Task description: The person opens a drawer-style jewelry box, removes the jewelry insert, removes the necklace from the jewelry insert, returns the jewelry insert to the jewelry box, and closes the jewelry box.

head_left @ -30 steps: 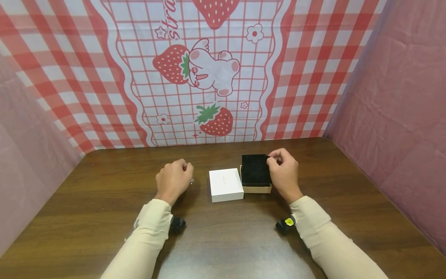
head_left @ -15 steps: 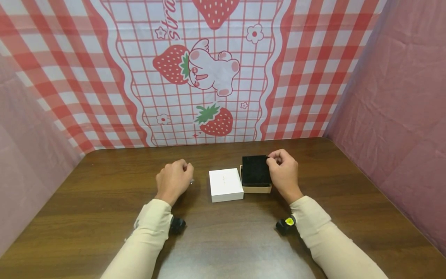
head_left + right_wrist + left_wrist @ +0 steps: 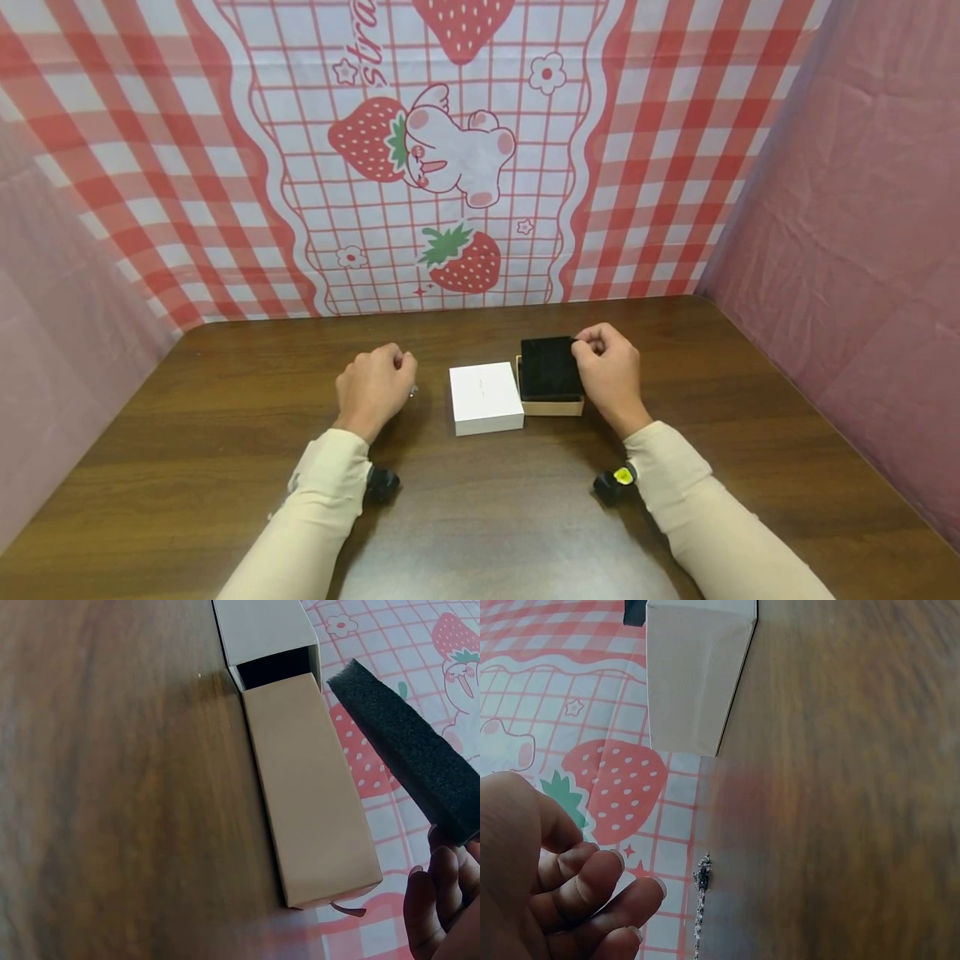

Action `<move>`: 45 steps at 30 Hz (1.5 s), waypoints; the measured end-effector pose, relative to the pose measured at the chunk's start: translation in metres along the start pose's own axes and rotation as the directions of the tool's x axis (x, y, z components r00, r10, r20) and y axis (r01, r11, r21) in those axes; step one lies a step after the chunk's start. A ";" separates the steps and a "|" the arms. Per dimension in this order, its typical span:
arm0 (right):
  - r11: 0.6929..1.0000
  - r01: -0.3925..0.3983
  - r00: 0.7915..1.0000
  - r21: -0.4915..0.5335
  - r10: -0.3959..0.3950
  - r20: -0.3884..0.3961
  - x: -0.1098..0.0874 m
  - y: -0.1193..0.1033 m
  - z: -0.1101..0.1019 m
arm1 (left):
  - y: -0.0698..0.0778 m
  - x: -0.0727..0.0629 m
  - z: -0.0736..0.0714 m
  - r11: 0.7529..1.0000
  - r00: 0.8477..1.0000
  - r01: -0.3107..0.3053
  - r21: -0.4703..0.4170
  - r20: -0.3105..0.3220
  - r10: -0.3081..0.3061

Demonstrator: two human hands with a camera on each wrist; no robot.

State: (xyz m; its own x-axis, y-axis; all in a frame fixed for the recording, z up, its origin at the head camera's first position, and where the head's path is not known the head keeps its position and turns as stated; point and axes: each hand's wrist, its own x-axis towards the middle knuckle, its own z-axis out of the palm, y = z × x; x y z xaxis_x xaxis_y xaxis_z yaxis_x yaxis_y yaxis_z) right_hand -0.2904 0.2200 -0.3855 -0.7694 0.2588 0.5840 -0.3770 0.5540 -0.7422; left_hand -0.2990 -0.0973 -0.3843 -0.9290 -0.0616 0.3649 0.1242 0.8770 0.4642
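Note:
My right hand [image 3: 613,367] pinches the right far corner of a square black foam pad [image 3: 550,367]. The pad is tilted over the tan drawer [image 3: 553,408]; in the right wrist view the foam [image 3: 412,750] stands apart above the drawer's side [image 3: 311,787]. That drawer is pulled partly out of a white box sleeve [image 3: 486,392] on its left. My left hand [image 3: 375,387] hovers left of the sleeve, fingers loosely curled and holding nothing. Beside its fingers a thin silver chain [image 3: 700,900] with a clasp lies on the table. The drawer's inside is mostly hidden.
Everything stands on a brown wooden table [image 3: 480,517]. A red-and-white strawberry cloth [image 3: 450,167] hangs behind its far edge, with pink cloth [image 3: 847,208] at both sides. A short ribbon tab [image 3: 349,910] sticks out of the drawer's end.
The foam pad and my right hand have come down slightly toward the drawer. My left hand, the sleeve and the drawer stay almost in place.

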 end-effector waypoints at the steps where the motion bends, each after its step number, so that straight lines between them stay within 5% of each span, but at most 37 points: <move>1: 1.000 -0.004 1.000 -0.004 0.004 0.004 0.000 0.000 0.000 | 0.000 0.000 0.000 1.000 1.000 0.001 0.000 -0.001 -0.001; 45: 0.984 -0.110 0.983 -0.141 0.129 0.129 0.001 0.003 0.000 | 0.001 -0.001 -0.001 1.000 1.000 0.002 0.003 0.008 -0.002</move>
State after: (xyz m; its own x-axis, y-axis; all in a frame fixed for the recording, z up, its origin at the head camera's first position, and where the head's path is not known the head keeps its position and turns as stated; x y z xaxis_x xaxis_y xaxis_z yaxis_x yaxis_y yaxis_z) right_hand -0.2927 0.2219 -0.3869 -0.8714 0.2242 0.4364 -0.2130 0.6284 -0.7482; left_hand -0.2979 -0.0969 -0.3832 -0.9321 -0.0597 0.3572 0.1209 0.8784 0.4623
